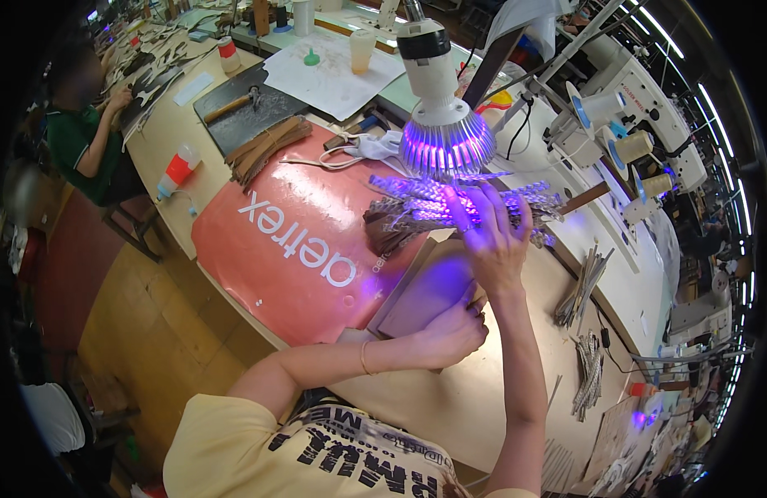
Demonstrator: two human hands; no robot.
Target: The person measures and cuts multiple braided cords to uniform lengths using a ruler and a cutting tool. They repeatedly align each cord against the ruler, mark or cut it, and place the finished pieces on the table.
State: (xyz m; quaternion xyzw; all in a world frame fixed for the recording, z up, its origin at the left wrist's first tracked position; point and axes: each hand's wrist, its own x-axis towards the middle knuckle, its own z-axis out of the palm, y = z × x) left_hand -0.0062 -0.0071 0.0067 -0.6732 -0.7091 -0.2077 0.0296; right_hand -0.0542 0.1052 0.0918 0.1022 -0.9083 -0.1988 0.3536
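Under the lit purple lamp (446, 137) lies a thick bundle of braided straps (416, 203), pale and patterned, glowing violet. My right hand (498, 241) reaches up to its right part, with the fingers bent over the straps and gripping them. Nearer to me, my left hand (458, 334) is closed beside the edge of a flat brown board (425, 290). Its curled fingers partly hide what they hold, if anything. Darker brown strips (392, 236) show beneath the left end of the bundle.
A red plastic sheet (292, 241) covers the table's left part, with brown strips (271, 149) on it. A hammer (230, 106) rests on a black slab. Strap bundles (587, 378) lie at right, near sewing machines (649, 116). A co-worker (84, 137) sits far left.
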